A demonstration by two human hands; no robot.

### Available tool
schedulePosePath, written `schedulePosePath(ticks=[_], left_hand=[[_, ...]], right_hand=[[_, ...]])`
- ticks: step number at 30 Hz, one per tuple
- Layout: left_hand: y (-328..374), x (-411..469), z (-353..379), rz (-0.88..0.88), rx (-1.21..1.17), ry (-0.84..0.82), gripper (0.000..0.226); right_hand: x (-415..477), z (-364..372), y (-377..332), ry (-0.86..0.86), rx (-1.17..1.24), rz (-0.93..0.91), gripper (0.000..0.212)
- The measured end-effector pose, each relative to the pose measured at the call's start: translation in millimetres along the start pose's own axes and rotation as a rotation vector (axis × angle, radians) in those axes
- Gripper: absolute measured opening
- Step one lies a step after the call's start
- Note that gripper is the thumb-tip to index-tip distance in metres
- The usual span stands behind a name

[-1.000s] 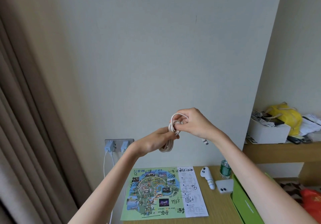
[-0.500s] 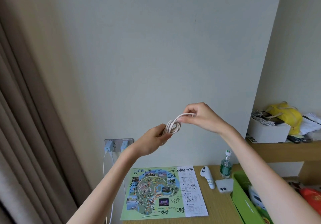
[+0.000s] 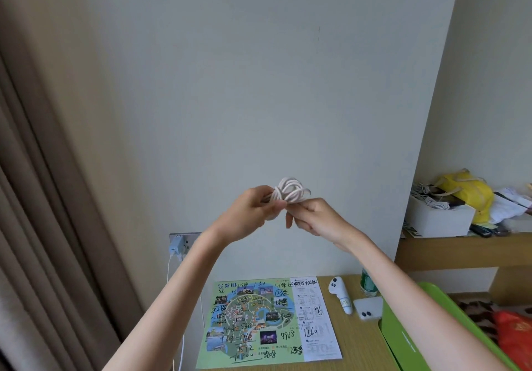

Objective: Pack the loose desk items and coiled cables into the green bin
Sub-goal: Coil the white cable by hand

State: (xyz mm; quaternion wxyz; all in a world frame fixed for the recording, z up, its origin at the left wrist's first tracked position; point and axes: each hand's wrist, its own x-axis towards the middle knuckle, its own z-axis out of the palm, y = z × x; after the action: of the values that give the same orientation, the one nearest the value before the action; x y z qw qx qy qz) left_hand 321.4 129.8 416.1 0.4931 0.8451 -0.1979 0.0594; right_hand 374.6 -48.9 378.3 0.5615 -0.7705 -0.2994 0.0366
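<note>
Looking at it now, the right hand (image 3: 313,218) has quit pulling the loose end out and come back in beside the left hand (image 3: 252,212). Both pinch the white cable (image 3: 290,192), now a tight bundle held up by the wall. Guessing it's ready for the green bin (image 3: 400,339) at lower right.

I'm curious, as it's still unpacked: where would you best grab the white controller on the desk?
Pinch the white controller across its slim shaft, coming from above: it lies flat on the desk, and a white box crowds its near end.
</note>
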Motion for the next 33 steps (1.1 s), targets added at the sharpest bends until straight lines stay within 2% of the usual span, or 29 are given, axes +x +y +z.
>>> schedulePosePath(ticks=[3, 8, 13, 16, 21, 23, 26, 30, 33], left_hand=[[-6, 2, -1, -0.077, 0.068, 0.083, 0.017], [-15, 3, -2, -0.115, 0.076, 0.145, 0.02], [-20, 3, -3, -0.137, 0.086, 0.154, 0.038], [-19, 3, -7, -0.112, 0.121, 0.113, 0.04], [-9, 1, -1, -0.027, 0.233, -0.047, 0.034], [-4, -2, 2, -0.006, 0.154, -0.13, 0.03], [3, -7, 0, -0.002, -0.087, -0.201, 0.029], [8, -14, -1, 0.036, -0.19, -0.191, 0.028], [8, -12, 0, 0.06, -0.288, -0.125, 0.027]], right_hand=[[-1, 10, -4, -0.048, -0.113, -0.034, 0.038], [-4, 8, -18, -0.056, -0.465, -0.08, 0.031], [-4, -4, -47, -0.062, -0.667, -0.066, 0.023], [-5, -14, -61, -0.101, -0.628, -0.085, 0.024], [3, -20, -77, -0.187, -0.561, -0.112, 0.028], [6, -26, -80, -0.197, -0.471, -0.11, 0.025], [9, -36, -75, -0.167, -0.288, -0.099, 0.021], [8, -36, -54, -0.013, -0.031, -0.053, 0.016], [8, -25, -38, 0.032, 0.104, -0.022, 0.016]])
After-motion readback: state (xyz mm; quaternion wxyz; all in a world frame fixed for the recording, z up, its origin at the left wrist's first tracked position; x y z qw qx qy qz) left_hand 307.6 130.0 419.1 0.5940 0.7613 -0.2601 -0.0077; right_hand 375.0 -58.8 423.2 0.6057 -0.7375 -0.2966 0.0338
